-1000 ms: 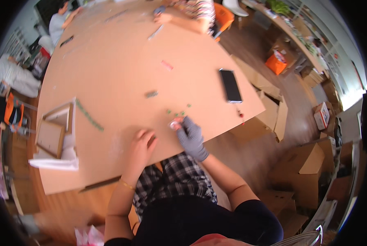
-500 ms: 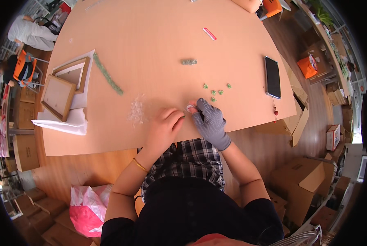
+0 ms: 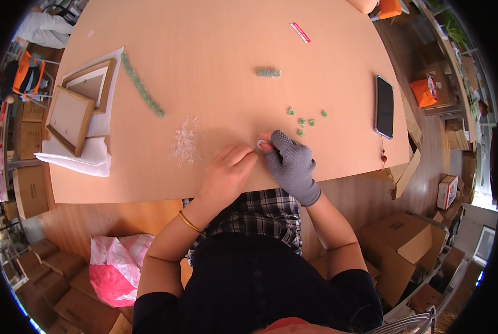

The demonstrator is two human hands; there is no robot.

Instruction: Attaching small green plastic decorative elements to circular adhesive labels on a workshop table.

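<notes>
My right hand (image 3: pixel 291 166), in a grey dotted glove with bare fingertips, is closed on a small round white piece (image 3: pixel 261 144) near the table's front edge. My bare left hand (image 3: pixel 229 171) is pinched, its fingertips right beside that white piece. What it pinches is too small to make out. Beyond my right hand lie several small green star-like pieces (image 3: pixel 301 122). A heap of clear plastic bits (image 3: pixel 185 142) lies left of my left hand. A long green strip (image 3: pixel 141 86) lies farther left, and a short greenish roll (image 3: pixel 269 73) lies ahead.
Two wooden frames (image 3: pixel 71 119) rest on white sheets (image 3: pixel 73 161) at the table's left. A black phone (image 3: pixel 383 107) with a beaded strap lies at the right. A red and white strip (image 3: pixel 300 32) is farther off. Cardboard boxes (image 3: pixel 396 236) and a pink-white bag (image 3: pixel 115 270) stand below.
My left fingertips have come closer to the white piece in my right hand. The view has shifted slightly; the things on the table lie as before.
</notes>
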